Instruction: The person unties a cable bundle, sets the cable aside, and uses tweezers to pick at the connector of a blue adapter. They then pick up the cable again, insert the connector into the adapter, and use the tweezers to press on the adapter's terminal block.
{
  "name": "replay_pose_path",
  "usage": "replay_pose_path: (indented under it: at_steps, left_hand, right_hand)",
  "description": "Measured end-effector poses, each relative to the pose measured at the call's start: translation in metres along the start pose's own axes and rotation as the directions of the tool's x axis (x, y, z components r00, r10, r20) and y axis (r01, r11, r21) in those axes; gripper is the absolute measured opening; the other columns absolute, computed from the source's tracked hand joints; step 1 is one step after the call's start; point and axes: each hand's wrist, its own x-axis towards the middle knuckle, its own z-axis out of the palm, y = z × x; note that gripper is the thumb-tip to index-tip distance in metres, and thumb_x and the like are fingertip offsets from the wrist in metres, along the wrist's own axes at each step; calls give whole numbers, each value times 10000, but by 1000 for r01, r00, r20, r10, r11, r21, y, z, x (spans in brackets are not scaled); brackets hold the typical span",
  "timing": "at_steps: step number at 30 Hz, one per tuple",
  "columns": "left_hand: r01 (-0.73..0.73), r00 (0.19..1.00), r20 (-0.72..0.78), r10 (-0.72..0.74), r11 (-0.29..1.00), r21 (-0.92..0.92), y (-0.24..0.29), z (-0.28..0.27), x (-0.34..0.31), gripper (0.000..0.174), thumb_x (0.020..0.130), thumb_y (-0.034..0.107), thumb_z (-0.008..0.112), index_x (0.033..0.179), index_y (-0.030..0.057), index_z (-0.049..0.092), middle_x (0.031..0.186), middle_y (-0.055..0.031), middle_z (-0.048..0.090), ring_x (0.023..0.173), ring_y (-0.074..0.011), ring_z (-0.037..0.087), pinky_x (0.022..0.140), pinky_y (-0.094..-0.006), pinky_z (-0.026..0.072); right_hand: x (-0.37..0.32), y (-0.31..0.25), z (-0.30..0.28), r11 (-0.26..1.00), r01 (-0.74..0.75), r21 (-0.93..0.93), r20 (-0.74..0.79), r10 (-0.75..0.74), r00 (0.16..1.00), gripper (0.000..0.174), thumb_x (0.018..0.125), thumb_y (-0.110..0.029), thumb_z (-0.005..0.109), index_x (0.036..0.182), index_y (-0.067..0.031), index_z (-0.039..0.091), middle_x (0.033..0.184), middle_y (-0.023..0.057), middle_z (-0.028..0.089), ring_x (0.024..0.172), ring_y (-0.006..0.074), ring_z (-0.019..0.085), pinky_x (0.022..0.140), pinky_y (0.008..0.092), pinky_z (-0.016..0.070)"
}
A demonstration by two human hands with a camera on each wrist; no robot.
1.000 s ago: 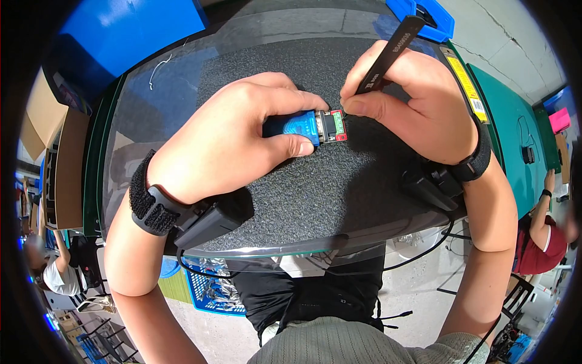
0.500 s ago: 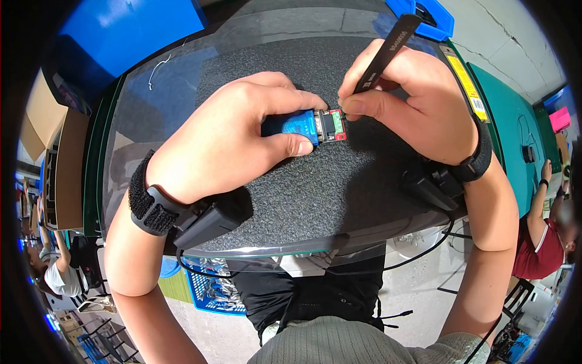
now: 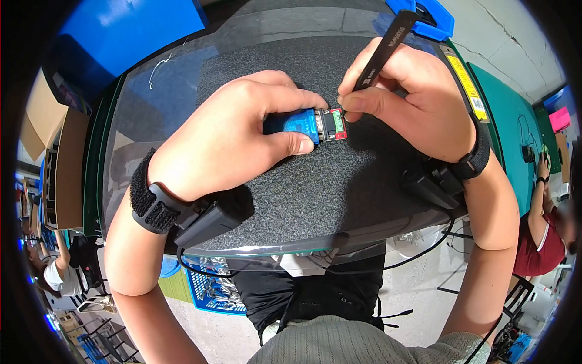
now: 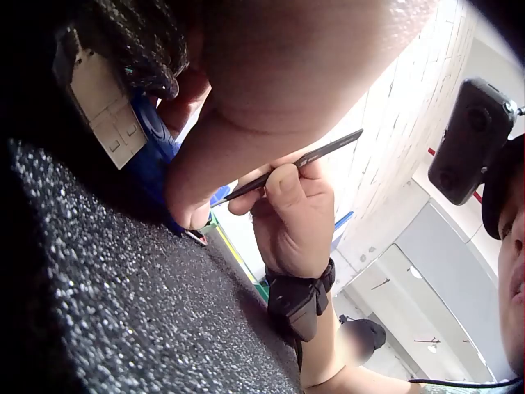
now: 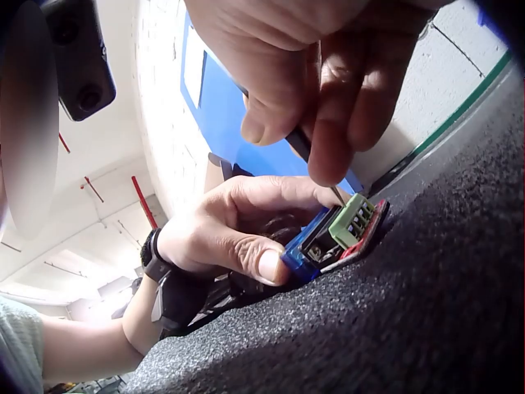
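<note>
My left hand [image 3: 224,133] grips a blue USB serial adapter [image 3: 298,125] low over the dark mat, thumb on the near side and index finger along the far side. Its metal USB plug [image 4: 116,138] shows in the left wrist view. Joined to the adapter's other end is a small red circuit board [image 3: 342,136] carrying a green terminal block [image 5: 354,220]. Between thumb and fingers, my right hand [image 3: 418,106] pinches black tweezers [image 3: 386,51], held slanting. Their tip comes down right at the top edge of the terminal block in the right wrist view.
A speckled dark mat [image 3: 285,200] lies under clear sheeting on the table. Blue bins [image 3: 136,30] stand at the back left, and a smaller blue bin [image 3: 427,17] at the back right. A white strand [image 3: 159,70] lies at the left. Other people [image 3: 542,242] work at both sides.
The tweezers' upper end has shifted slightly and leans a little more upright, the tip staying at the terminal block. My left hand and the adapter hold nearly still.
</note>
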Motion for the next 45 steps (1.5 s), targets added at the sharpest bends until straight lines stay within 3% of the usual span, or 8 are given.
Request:
replay_pose_path:
  at_steps: [8,11,16,45]
  left_hand:
    - [-10,1000,-22,11,1000,16,-1,1,-1,430,771,76,778,1186,64,669,972,-91,632,906,-234,607,834,-353,482]
    - [9,1000,-8,-9,1000,12,1,1,-1,429,770,74,779,1184,56,668,974,-89,633,908,-233,609,833,-350,484]
    - [-2,1000,-17,2,1000,8,-1,1,-1,432,769,68,780,1186,54,668,977,-88,633,912,-227,612,830,-343,486]
    - [8,1000,-10,-8,1000,9,0,1,-1,399,784,84,775,1169,57,676,987,-86,637,921,-227,618,837,-343,489]
  right_hand:
    - [-1,-5,-3,997,-67,38,3,67,998,44,903,-11,652,934,14,633,846,58,620,730,126,671,637,226,511]
    - [-2,-6,-5,984,-94,150,-68,105,992,45,898,4,649,937,17,632,856,56,619,743,128,673,655,230,520]
    - [-1,-4,-5,995,-67,80,38,65,997,59,892,10,653,946,18,632,865,55,616,758,129,666,676,239,527]
    - [1,-3,-2,999,23,43,18,-24,1000,62,863,10,673,916,11,640,838,68,612,717,146,647,645,257,518]
